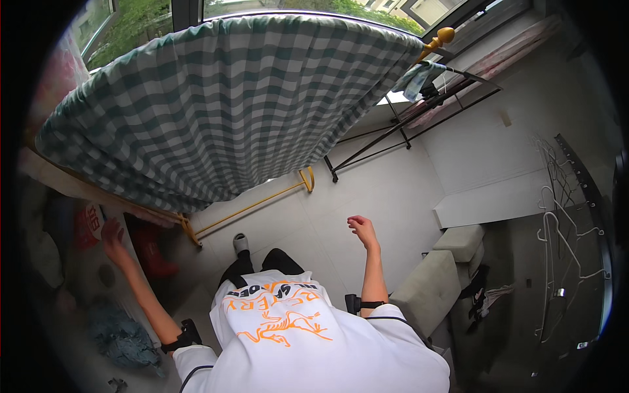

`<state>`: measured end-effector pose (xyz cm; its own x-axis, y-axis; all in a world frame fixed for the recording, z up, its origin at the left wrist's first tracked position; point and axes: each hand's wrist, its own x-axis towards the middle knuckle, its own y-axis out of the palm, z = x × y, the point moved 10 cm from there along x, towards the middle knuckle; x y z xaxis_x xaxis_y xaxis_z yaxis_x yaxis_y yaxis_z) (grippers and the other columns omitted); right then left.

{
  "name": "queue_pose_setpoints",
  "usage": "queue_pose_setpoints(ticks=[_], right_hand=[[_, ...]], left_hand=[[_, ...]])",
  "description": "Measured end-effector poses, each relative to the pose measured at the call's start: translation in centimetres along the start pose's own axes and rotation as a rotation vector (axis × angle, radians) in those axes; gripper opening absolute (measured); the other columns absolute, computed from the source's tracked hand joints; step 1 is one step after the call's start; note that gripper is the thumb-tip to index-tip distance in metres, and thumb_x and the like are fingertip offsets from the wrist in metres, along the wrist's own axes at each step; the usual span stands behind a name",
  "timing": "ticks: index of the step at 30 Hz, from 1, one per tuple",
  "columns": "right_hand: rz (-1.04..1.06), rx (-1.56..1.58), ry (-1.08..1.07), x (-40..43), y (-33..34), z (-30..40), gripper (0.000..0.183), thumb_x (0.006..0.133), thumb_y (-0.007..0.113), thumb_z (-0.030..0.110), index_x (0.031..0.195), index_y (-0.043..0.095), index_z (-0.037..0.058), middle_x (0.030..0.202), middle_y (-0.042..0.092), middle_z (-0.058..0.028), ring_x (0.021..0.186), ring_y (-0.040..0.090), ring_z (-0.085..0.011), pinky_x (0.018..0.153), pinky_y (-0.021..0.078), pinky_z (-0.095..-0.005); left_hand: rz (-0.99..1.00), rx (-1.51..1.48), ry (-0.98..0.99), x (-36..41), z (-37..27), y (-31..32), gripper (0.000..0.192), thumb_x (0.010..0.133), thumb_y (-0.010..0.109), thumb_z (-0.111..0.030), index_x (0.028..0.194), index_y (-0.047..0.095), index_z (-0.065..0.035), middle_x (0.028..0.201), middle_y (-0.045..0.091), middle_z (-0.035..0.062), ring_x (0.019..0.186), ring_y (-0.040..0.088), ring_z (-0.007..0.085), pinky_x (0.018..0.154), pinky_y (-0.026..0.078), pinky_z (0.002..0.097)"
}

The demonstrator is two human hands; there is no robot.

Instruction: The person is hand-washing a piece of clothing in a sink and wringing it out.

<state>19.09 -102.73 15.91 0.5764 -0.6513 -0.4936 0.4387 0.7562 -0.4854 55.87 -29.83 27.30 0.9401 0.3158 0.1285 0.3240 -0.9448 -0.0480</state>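
Observation:
My left hand (113, 239) is stretched out at the left, beside a red bag or package (88, 225) that bears writing. Its fingers look loosely spread, somewhat blurred, with nothing visible in them. Over the pale tiled floor (324, 216), my right hand (362, 231) hangs in the air with half-curled fingers and holds nothing. In front of me a green-and-white checked cloth (236, 108) drapes over a yellow standing rack (250, 209). The cloth hides most of the rack; its lower bar, feet and a round end knob show. Neither hand touches the cloth.
Behind the cloth at the right stands a black metal rack (373, 140) with garments on it. A grey-green cushioned seat (422, 290) is to my right, near wire hangers (560, 240) on a rail. At left are red boots (157, 255) and a crumpled blue-grey plastic bag (127, 336).

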Motion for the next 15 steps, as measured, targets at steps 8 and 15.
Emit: queue_pose_setpoints(ticks=[8, 15], right_hand=[[-0.248, 0.339, -0.404, 5.4, -7.2, 19.4, 0.025, 0.091, 0.058, 0.019, 0.107, 0.063, 0.0003, 0.098, 0.068, -0.0083, 0.090, 0.064, -0.0162, 0.076, 0.0501, -0.0273], [-0.417, 0.495, -0.786, 9.2, -17.3, 39.8, 0.032, 0.092, 0.060, 0.024, 0.116, 0.060, 0.0023, 0.105, 0.066, -0.0055, 0.096, 0.060, -0.0127, 0.081, 0.0466, -0.0274]], left_hand=[[-0.007, -0.193, 0.202, 5.0, -15.4, 5.8, 0.045, 0.095, 0.045, -0.023, 0.133, 0.044, 0.0009, 0.132, 0.049, 0.0149, 0.119, 0.049, 0.0237, 0.096, 0.040, 0.0357], [-0.138, -0.363, -0.020, 7.1, -16.0, 6.2, 0.054, 0.095, 0.049, -0.032, 0.135, 0.040, 0.0031, 0.131, 0.048, 0.0150, 0.121, 0.045, 0.0249, 0.101, 0.034, 0.0384]])
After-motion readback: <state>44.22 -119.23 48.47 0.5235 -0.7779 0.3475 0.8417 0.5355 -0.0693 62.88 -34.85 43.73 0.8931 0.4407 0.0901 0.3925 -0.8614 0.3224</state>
